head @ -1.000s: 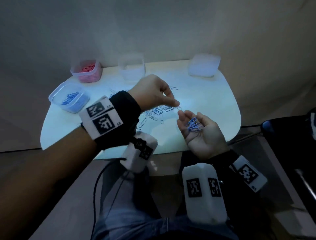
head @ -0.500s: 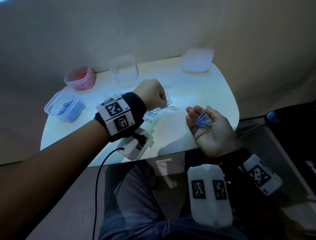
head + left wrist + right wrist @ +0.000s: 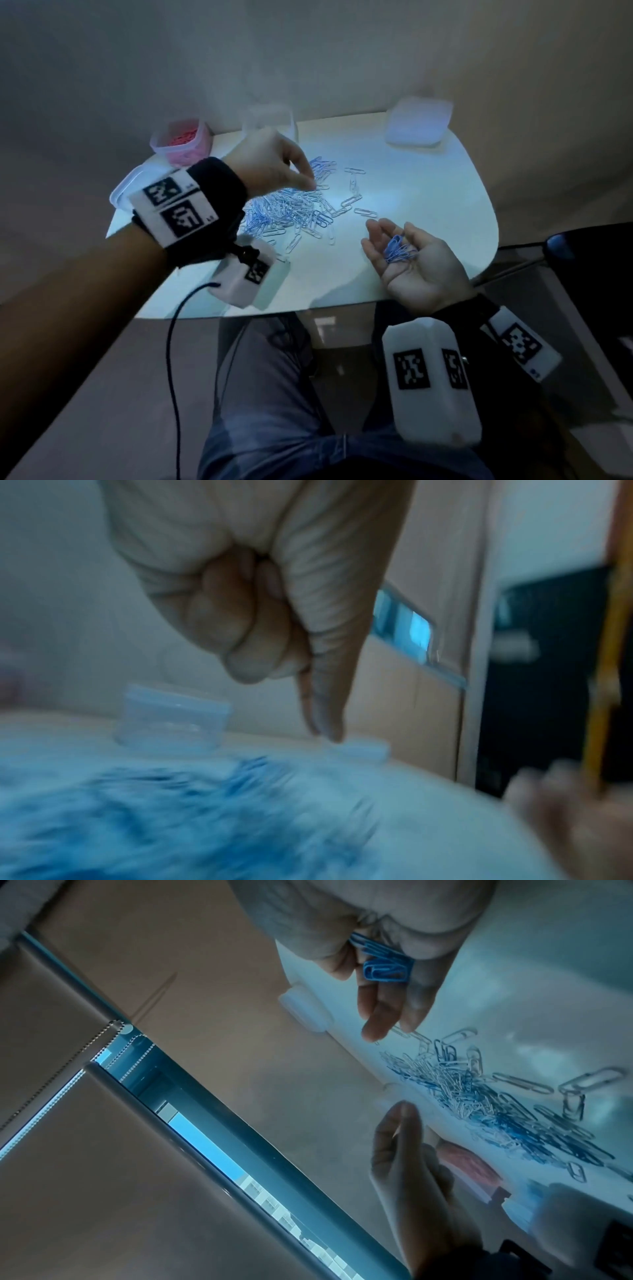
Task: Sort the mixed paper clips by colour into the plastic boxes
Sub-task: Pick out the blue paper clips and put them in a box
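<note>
From the head view, the left hand (image 3: 270, 164) hangs over the far left edge of the mixed pile of paper clips (image 3: 294, 210) on the white table (image 3: 428, 205), thumb and forefinger drawn together and pointing down at the clips just beneath them; whether a clip is already caught between them I cannot tell. The pile lies directly under and to the right of that pinch, so the left hand is plainly the nearer one for the next pick, while the right hand (image 3: 416, 263) rests palm-up at the near right, cupping a small bunch of blue clips (image 3: 397, 250) in loosely bent fingers, well apart from the pile. The pink-filled box (image 3: 183, 144) stands at the far left, a clear box (image 3: 270, 118) behind the left hand, and a lidded box (image 3: 418, 123) at the far right. The left wrist view is badly blurred: three fingers curl into the palm, forefinger and thumb taper downward together above a blue smear of clips. In the right wrist view the blue bunch sits in the open palm, the fingers reaching toward the pile beyond them, whose clips lie every which way.
</note>
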